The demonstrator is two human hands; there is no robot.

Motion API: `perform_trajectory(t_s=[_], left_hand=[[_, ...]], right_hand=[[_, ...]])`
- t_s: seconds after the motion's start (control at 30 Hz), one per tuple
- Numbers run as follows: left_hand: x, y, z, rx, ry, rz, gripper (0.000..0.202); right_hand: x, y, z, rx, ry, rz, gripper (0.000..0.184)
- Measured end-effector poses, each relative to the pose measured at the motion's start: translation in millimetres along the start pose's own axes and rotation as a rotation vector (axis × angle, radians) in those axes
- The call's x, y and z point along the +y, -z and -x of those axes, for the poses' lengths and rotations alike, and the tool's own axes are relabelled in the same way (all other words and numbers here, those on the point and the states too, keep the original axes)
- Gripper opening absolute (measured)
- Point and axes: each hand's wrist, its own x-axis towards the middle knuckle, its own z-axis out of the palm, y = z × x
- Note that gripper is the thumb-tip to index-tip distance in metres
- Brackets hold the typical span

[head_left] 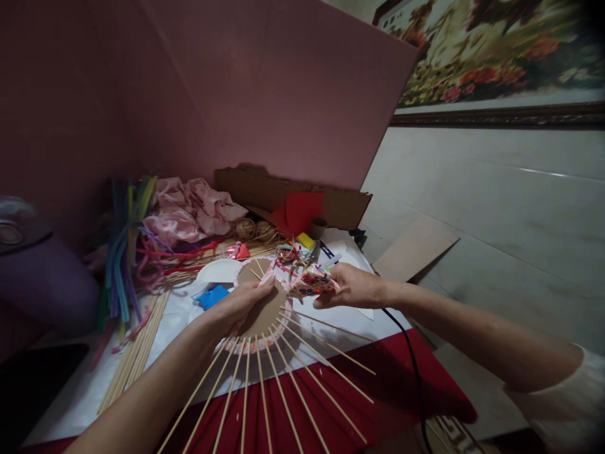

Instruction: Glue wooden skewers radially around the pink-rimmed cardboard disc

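My left hand (250, 297) grips a round cardboard disc (263, 315), its thumb lying on the upper face. A pink patterned trim runs round the disc's edge. Several thin wooden sticks (285, 396) fan out from the near side of the disc, over the table edge. In my right hand (348, 285) is a flower-patterned glue gun (312, 280), its front end close to the disc's right rim. The nozzle is hard to make out. A black cord (410, 353) hangs below my right wrist.
Pipe cleaners (120, 252), crumpled pink cloth (193, 211) and twine balls (244, 229) lie at the back left. A blue packet (212, 296) sits left of the disc. Loose sticks (137, 347) lie on the white sheet. A cardboard strip (293, 192) stands behind.
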Motion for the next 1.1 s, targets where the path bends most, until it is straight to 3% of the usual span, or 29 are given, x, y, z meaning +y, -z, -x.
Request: perform_trajectory(t_s=[0.17,0.4,1.1], left_hand=[[-1.4,1.7,-1.3,-0.012,0.005,0.008,0.046],[-2.8,4.2,-1.1,-0.044,0.014,0.043,0.043],[-3.0,4.0,-1.8,-0.044,0.017,0.033,0.043]], right_hand=[[2.5,0.2,0.8,-0.056,-0.001,-0.013,0.020],[-1.6,2.7,5.4,-0.009,-0.051,0.165,0.029],[1.9,-0.4,5.4,-0.013,-0.031,0.172,0.027]])
